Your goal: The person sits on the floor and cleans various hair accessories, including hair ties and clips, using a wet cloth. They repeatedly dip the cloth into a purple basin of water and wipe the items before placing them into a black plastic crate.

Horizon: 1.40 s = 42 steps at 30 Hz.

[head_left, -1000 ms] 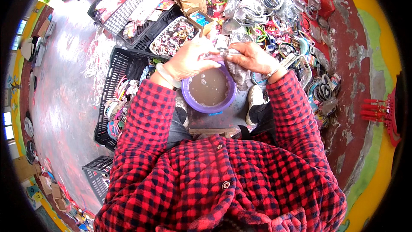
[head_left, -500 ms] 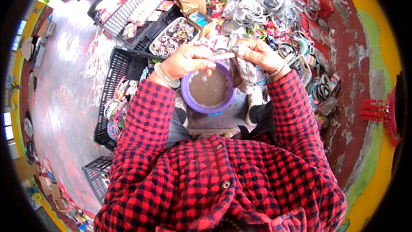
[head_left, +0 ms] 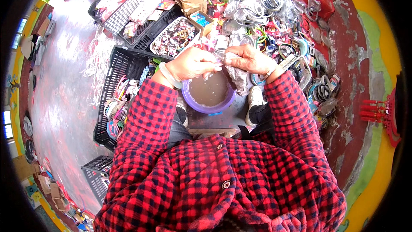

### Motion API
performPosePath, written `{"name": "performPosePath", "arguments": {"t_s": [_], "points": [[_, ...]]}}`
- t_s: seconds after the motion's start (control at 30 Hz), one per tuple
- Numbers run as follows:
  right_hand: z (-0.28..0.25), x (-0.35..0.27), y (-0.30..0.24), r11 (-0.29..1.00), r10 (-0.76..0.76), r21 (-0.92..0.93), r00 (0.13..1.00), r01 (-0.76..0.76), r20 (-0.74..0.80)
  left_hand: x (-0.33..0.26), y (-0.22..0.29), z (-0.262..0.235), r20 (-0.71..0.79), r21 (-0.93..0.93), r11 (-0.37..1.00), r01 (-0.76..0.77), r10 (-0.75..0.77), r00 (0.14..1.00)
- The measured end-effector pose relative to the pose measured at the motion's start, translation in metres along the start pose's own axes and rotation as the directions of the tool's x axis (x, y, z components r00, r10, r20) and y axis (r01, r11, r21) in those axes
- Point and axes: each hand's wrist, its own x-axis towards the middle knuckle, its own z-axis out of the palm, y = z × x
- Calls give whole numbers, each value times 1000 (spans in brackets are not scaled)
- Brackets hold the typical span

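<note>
While our right hand (head_left: pixel 254 61) pinched grey cloth (head_left: pixel 239 79) at upper centre, our left hand (head_left: pixel 189 63) pressed fingertips (head_left: pixel 213 67) together above a basin (head_left: pixel 210 109).

The tub (head_left: pixel 209 109) is purple and the water (head_left: pixel 209 91) in it is brown. The rag (head_left: pixel 239 78) is grey. The shirt (head_left: pixel 193 167) has red and black checks. The shoes (head_left: pixel 255 96) are white. The tassels (head_left: pixel 372 113) are red.

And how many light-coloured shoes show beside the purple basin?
2: one light shoe to the left of the purple basin, the left shoe, and the right shoe to its right. Both are partly hidden.
</note>
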Motion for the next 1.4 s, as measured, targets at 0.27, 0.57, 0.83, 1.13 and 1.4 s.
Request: {"name": "performPosePath", "arguments": {"t_s": [0.27, 0.57, 0.83, 1.13, 1.4], "points": [[-10, -12, 3, 955, -32, 292, 997, 49, -64, -7, 1, -18, 21, -151, 985, -81, 86, 996], [-12, -12, 1, 995, -92, 22, 994, 94, -65, -4, -5, -16, -12, -100, 994, -32, 31, 999], [7, 3, -4, 985, -116, -134, 992, 109, -44, 2, -7, -7, -4, 14, 1000, 17, -17, 1000], [-14, -11, 6, 990, -61, 119, 991, 76, -123, -10, 2, -21, -20, -194, 978, -69, 66, 998], [-46, -19, 69, 886, 134, 441, 832, 143, -538, -5, -15, -37, -361, -566, 749, -344, 150, 921]]}}
